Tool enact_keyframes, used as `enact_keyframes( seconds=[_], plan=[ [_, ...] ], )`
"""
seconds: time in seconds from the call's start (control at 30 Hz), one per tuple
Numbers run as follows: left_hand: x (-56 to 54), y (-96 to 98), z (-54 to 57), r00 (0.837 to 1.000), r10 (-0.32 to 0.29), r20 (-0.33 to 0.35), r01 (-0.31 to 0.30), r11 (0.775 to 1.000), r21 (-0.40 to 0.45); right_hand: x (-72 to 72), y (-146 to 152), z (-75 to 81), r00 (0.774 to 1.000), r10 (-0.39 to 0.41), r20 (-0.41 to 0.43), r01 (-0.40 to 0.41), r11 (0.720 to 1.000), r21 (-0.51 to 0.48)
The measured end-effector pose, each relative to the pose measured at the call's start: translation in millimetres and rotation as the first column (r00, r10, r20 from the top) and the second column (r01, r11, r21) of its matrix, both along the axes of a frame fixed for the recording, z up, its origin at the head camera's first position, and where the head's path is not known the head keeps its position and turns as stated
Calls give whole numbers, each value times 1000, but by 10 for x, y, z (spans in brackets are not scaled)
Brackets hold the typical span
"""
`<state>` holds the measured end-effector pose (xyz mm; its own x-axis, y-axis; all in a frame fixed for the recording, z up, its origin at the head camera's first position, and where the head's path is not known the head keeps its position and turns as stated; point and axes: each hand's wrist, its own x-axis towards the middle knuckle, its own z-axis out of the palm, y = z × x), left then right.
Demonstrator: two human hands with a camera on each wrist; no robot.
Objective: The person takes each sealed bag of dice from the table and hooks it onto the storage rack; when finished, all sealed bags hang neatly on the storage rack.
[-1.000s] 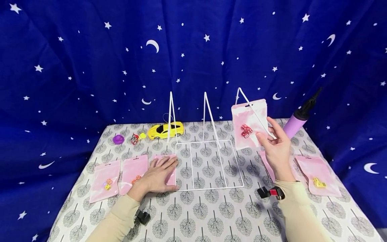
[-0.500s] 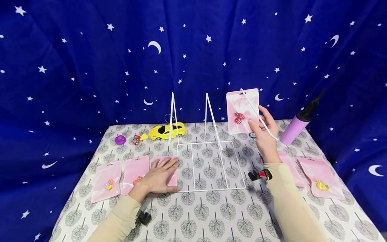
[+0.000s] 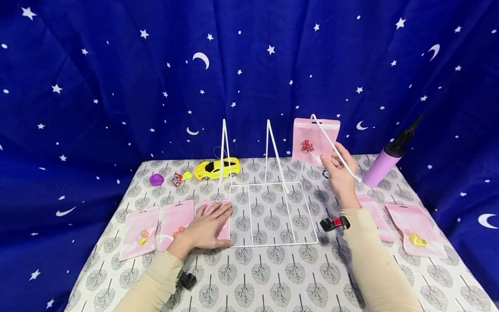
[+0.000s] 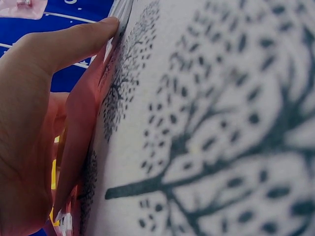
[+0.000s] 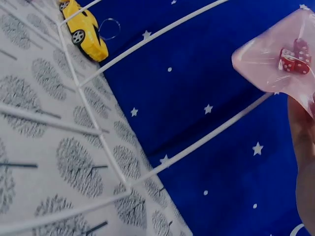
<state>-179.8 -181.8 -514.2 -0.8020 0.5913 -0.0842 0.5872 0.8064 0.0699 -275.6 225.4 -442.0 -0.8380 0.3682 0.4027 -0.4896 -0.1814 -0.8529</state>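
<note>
On my head feed, the right hand (image 3: 343, 182) pinches the pink dice pouch (image 3: 317, 141) near its lower right corner, holding it well above the surface (image 3: 261, 277). The right prong of the white wire rack (image 3: 273, 245) slants across the pouch's front; I can't tell whether it passes through the slot. The left hand (image 3: 206, 227) lies spread over another pink pouch (image 3: 223, 225), thumb tip at the rack's front left corner. A yellow toy car (image 3: 216, 168) sits behind.

On my left wrist feed, I see the thumb stretched straight over pink film against the printed cloth.

On my right wrist feed, the red dice (image 5: 295, 61) show through the pouch, and I get only part of the hand.
</note>
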Motion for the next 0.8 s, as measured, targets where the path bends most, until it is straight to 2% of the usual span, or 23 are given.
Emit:
enact_keyframes(
  seconds=[0.13, 0.3, 0.4, 0.57, 0.7, 0.8],
  plan=[
    [3, -2, -16, 1000, -3, -8, 3, 1000, 12, 41, 95, -96, 999, 16, 49, -16, 1000, -5],
    [4, -5, -35, 1000, -7, -21, 8, 1000, 25, 157, 279, -194, 993, 108, 53, -109, 994, 23],
    [1, -1, -39, 1000, -7, -15, 7, 1000, 23, 248, 407, -259, 989, 136, 64, -140, 988, 58],
    [-5, 1, -26, 1000, 2, -8, -2, 1000, 20, 429, 642, -374, 985, 113, 134, -135, 976, 169],
    [0, -2, -13, 1000, 1, -13, -1, 1000, 17, 590, 812, -443, 977, 27, 213, -102, 932, 349],
    [9, -1, -5, 1000, 1, -12, -1, 1000, 12, 687, 914, -481, 974, -45, 222, -77, 856, 512]
  ],
)
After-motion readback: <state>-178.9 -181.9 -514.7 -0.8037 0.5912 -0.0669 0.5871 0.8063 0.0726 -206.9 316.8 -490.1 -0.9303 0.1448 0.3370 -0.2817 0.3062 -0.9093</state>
